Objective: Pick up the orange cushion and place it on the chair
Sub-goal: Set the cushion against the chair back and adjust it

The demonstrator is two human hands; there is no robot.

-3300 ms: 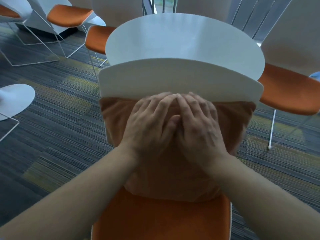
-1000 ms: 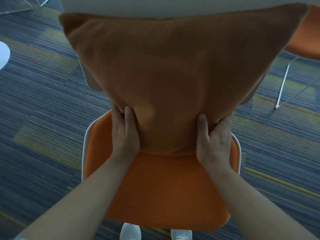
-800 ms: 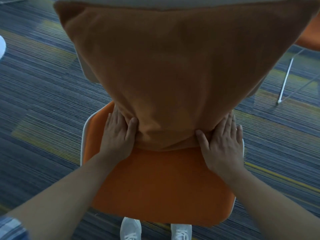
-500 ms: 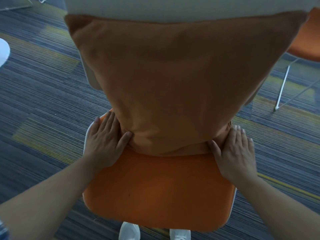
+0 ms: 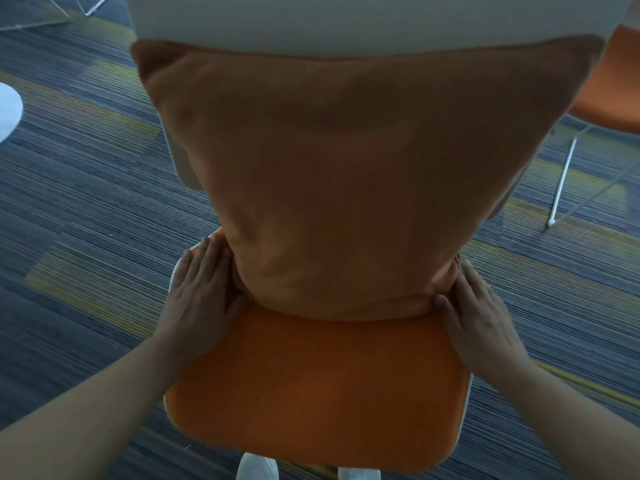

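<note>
The orange cushion [image 5: 353,174] stands upright on the chair's orange seat [image 5: 318,386], leaning against the white backrest [image 5: 346,22]. My left hand [image 5: 201,299] lies flat on the seat at the cushion's lower left corner, its fingers together and touching the cushion's edge. On the other side, my right hand [image 5: 474,313] lies flat by the lower right corner, thumb against the cushion's bottom edge. Neither hand grips anything.
Striped grey and yellow carpet [image 5: 86,216] surrounds the chair. Another orange chair [image 5: 609,91] with thin white legs stands at the right. A white round edge [image 5: 8,112] shows at the far left. White shoes [image 5: 258,467] peek out below the seat.
Both hands let go of the cushion's lower part and slid outward to its bottom corners, now lying flat on the seat. The cushion stays leaning on the backrest.
</note>
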